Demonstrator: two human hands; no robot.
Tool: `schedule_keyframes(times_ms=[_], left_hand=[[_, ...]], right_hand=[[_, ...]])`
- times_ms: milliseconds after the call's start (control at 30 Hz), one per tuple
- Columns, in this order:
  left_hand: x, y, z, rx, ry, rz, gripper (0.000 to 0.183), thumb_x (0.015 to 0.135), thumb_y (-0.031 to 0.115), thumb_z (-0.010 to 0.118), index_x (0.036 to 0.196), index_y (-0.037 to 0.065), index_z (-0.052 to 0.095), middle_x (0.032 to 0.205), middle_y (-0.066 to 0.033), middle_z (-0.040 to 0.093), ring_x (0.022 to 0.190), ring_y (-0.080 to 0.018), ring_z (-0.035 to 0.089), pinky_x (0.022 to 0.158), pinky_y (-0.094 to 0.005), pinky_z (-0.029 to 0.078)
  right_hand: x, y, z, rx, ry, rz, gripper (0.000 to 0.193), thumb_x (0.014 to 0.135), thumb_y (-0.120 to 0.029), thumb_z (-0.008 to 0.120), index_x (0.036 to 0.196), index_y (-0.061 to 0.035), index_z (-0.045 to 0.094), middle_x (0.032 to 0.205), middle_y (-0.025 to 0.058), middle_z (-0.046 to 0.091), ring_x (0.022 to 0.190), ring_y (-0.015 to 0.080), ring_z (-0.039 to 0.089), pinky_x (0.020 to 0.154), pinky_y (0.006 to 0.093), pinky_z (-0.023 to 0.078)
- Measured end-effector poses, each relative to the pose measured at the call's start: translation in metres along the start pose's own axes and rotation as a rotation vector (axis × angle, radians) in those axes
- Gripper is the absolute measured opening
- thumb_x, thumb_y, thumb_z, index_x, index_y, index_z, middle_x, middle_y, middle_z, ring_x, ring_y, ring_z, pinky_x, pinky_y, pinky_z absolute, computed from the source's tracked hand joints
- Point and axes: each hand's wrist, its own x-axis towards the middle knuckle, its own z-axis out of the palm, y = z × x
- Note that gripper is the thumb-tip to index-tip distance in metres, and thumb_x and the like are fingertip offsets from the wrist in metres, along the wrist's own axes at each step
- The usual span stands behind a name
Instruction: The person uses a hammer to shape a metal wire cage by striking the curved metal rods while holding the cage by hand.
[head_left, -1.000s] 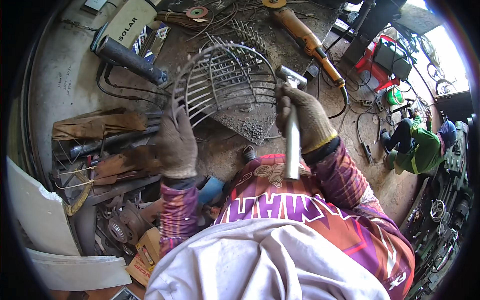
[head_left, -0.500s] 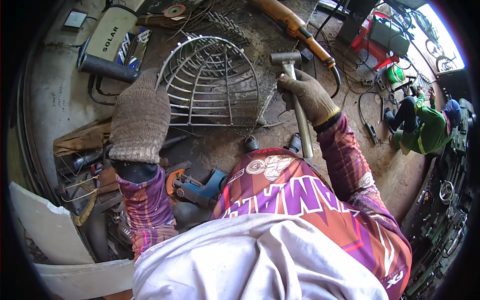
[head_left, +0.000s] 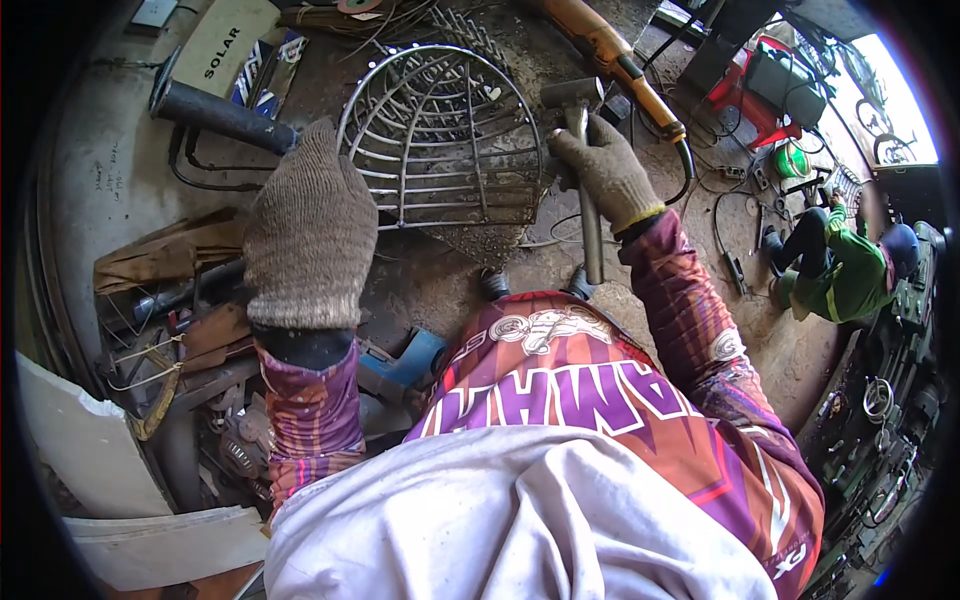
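A half-round metal wire cage [head_left: 430, 180] of bent rods lies in front of me, with its flat side toward me. My left hand [head_left: 312, 225], in a brown knit glove, is closed at the cage's left edge; its fingertips are mostly hidden behind the back of the glove. In my gloved right hand [head_left: 608, 172] is an all-metal hammer [head_left: 592, 245], gripped around the handle below the head. The hammer head is up, just right of the cage, apart from it, and the handle end points toward me.
A dark pipe [head_left: 225, 118] ends against my left hand. Behind the cage lie metal rods with short spikes [head_left: 465, 35]. An orange power tool [head_left: 600, 40] with a cord lies at the far right. A co-worker in green [head_left: 855, 265] sits at right near cables and a red stool [head_left: 735, 95].
The view has shifted slightly. My left hand appears further right, still at the cage's edge. My right hand keeps hold of the hammer, now slightly higher in view.
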Motion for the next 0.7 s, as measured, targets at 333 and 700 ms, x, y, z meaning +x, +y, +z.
schedule_keyframes(times_ms=[333, 700], left_hand=[[-0.011, -0.008, -0.024, -0.769, -0.076, 0.356, 0.059, 0.09, 0.043, 0.074, 0.124, -0.002, 0.062, 0.098, -0.0185, 0.071, 0.093, -0.0269, 0.07, 0.084, -0.038, 0.056], [-0.015, -0.008, 0.012, -1.06, 0.015, 0.438, 0.066, 0.081, 0.052, 0.082, 0.119, 0.004, 0.057, 0.132, -0.0152, 0.053, 0.116, -0.0223, 0.057, 0.095, -0.0344, 0.048]], right_hand=[[0.007, 0.023, 0.015, -0.251, 0.076, -0.147, 0.048, 0.085, -0.028, 0.074, 0.119, 0.0023, 0.059, 0.102, 0.0146, 0.068, 0.093, 0.023, 0.066, 0.082, 0.0361, 0.052], [0.001, 0.025, 0.025, -0.218, 0.198, -0.197, 0.049, 0.082, -0.031, 0.076, 0.116, -0.0013, 0.059, 0.099, 0.0171, 0.068, 0.092, 0.029, 0.068, 0.083, 0.0398, 0.053]])
